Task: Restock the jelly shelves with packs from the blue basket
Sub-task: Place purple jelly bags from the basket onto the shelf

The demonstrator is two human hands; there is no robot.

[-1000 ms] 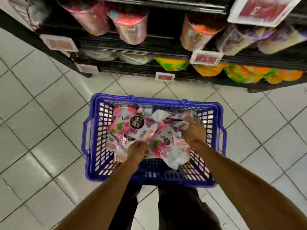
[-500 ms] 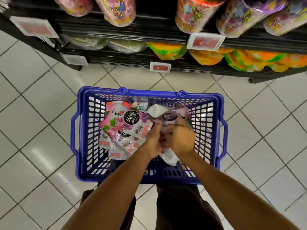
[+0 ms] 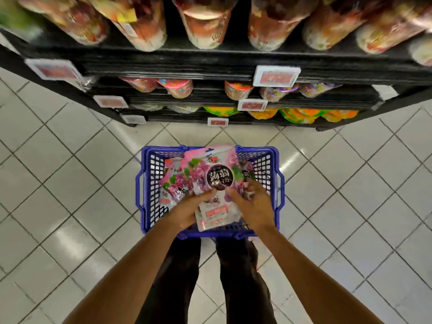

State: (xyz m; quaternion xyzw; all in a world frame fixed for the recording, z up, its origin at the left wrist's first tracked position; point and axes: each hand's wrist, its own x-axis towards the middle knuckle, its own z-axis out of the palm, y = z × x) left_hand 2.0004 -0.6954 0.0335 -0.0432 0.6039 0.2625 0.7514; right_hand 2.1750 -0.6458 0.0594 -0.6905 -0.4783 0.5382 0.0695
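A blue basket (image 3: 149, 195) stands on the tiled floor in front of me. Above it I hold a stack of pink jelly packs (image 3: 210, 174) with a dark round label. My left hand (image 3: 187, 212) grips the stack's lower left edge, thumb on top. My right hand (image 3: 251, 203) holds the lower right side, fingers spread over the packs. More pink packs (image 3: 170, 183) lie in the basket's left part, partly hidden under the lifted stack.
Black shelves (image 3: 210, 61) run across the top, filled with colourful jelly cups and bags (image 3: 205, 31). White and red price tags (image 3: 275, 76) hang on the shelf fronts. White floor tiles (image 3: 70, 183) surround the basket. My legs stand just behind the basket.
Both hands have gathered the packs and lifted a stack up out of the basket. My head has risen and tilted up, showing more shelves.
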